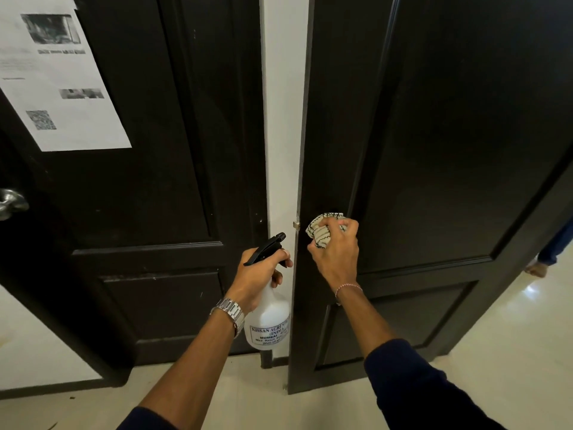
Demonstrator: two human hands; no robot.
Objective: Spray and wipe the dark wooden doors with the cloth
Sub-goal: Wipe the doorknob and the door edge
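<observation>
- Doors in dark wood, two of them, split by a white wall strip (283, 119) taken as the landmark.
- Far left of the strip: metal door handle (12, 201) at the frame edge, printed paper notice (59, 82) stuck high on the left door (148, 181).
- Left door's lower rail: pale dusty specks visible, so probably not yet wiped, though hard to be sure.
- Just left of the strip's foot: left hand (259, 279) closed around the neck of a white spray bottle (269, 318), forefinger at the black trigger, nozzle aimed up toward the strip.
- Just right of the strip: right hand (336, 252) clenched on a bunched patterned cloth (322, 226), pressed to the near stile of the right door (449, 150) at mid height.
- Right door standing ajar; panel even and dark, no wet streaks or droplets readable.
- Judged mid-task: wiping under way on the right door's edge; its lower panels and likely the whole left door remaining.
- Far right of the strip: pale glossy floor (511, 352), someone's foot (535, 269) past the door edge.
</observation>
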